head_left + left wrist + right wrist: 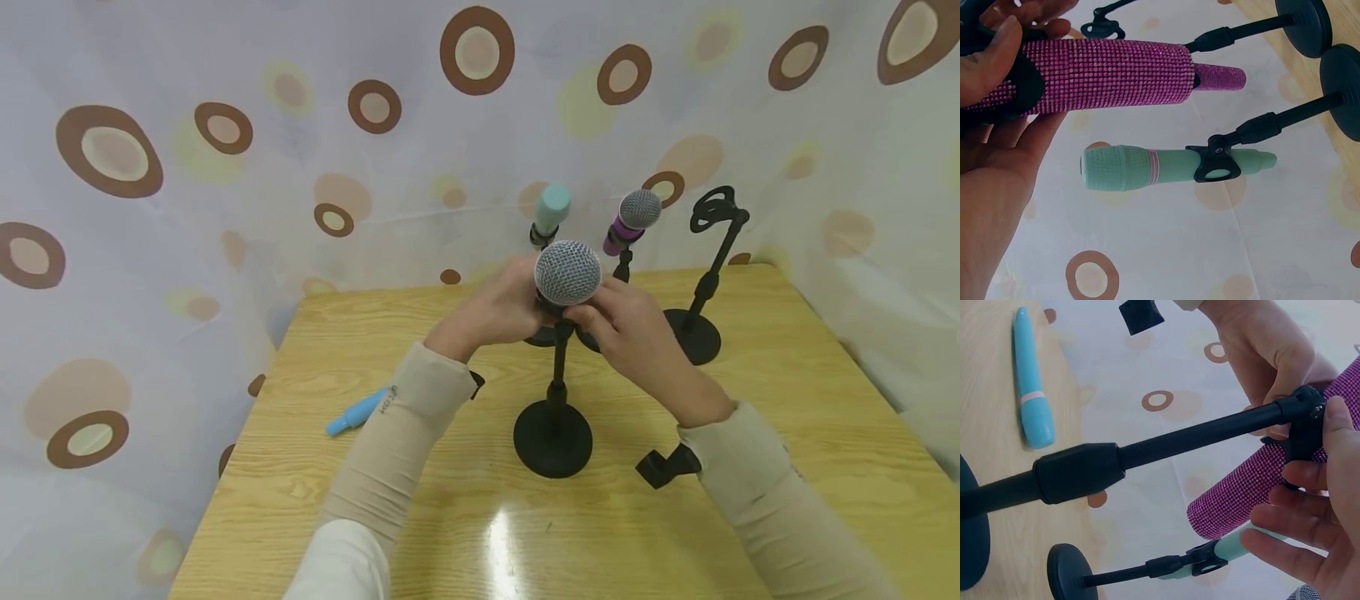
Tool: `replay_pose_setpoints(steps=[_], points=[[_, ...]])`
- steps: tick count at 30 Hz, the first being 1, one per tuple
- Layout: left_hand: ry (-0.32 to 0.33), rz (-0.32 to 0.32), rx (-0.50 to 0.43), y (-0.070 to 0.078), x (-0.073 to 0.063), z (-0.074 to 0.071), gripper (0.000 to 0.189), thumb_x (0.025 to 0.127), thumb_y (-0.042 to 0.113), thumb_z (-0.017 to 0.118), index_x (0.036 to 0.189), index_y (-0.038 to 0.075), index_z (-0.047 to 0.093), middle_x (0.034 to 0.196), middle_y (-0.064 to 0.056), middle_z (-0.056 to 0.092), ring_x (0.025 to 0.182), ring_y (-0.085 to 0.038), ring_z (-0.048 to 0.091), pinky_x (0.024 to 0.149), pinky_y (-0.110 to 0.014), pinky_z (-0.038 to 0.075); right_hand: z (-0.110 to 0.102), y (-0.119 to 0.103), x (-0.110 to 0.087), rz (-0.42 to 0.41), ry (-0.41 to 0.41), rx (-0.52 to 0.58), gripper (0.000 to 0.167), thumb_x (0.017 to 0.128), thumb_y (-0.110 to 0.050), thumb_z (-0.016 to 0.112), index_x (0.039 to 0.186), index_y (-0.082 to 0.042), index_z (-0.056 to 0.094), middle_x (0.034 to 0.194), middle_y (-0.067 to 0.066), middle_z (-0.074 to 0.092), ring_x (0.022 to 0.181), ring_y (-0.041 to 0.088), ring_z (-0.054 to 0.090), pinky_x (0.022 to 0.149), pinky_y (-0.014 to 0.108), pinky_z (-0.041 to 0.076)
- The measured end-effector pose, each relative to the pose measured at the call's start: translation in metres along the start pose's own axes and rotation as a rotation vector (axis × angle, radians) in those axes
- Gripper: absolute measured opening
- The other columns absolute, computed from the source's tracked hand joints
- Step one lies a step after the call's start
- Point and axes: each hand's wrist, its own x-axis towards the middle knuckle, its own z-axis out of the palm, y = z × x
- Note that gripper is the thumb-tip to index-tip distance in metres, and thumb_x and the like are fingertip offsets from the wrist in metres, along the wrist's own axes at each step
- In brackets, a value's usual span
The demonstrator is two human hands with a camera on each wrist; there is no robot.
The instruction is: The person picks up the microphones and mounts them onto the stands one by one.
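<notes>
Microphone point(1116, 72), purple and studded: inside clip point(1305, 437) atop black stand point(557, 396), near middle of table point(255, 500). Held at clip by left hand point(502, 304); clip pinched by right hand point(633, 329). Behind: mint microphone point(552, 207), second purple microphone point(637, 212). Lying at left: blue microphone point(358, 412).

head view downward; wrist views close, sharing mint microphone point(1172, 167)
</notes>
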Motion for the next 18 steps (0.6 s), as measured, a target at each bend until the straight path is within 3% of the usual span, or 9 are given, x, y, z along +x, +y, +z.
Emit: replay_pose_setpoints(steps=[4,8,12,18], points=[[-0.04,-0.053,-0.014,0.002,0.0,-0.001,0.03,0.084,-0.008,0.07,0.111,0.005,0.065,0.106,-0.007,0.067,0.092,-0.014,0.06,0.08,-0.022,0.051,0.004,0.0,-0.003,0.038,-0.013,0.081,0.009,0.096,-0.014,0.063,0.096,-0.004,0.063,0.08,0.004,0.057,0.069,0.014,0.05,0.062,0.025,0.044],[-0.055,-0.066,-0.069,0.002,-0.003,0.002,0.033,0.087,-0.011,0.063,0.115,0.005,0.059,0.107,-0.006,0.062,0.093,-0.016,0.053,0.08,-0.025,0.047,0.009,0.003,-0.011,0.128,-0.073,0.161,0.015,0.103,-0.019,0.053,0.095,-0.008,0.057,0.079,0.004,0.057,0.07,0.015,0.053,0.065,0.025,0.047],[-0.021,-0.031,-0.083,0.0,-0.007,0.008,0.038,0.085,-0.017,0.056,0.118,0.001,0.053,0.109,-0.01,0.059,0.097,-0.018,0.05,0.088,-0.03,0.046,0.016,0.008,-0.023,0.196,-0.139,0.182,0.024,0.107,-0.02,0.044,0.096,-0.006,0.06,0.086,0.007,0.062,0.077,0.018,0.06,0.07,0.027,0.052],[0.041,-0.043,-0.106,-0.005,-0.012,0.015,0.047,0.086,-0.015,0.057,0.13,0.0,0.049,0.124,-0.012,0.059,0.112,-0.018,0.055,0.1,-0.029,0.048,0.031,0.015,-0.046,0.287,-0.221,0.229,0.029,0.109,-0.022,0.039,0.1,-0.006,0.062,0.093,0.008,0.065,0.085,0.021,0.064,0.078,0.031,0.057]])
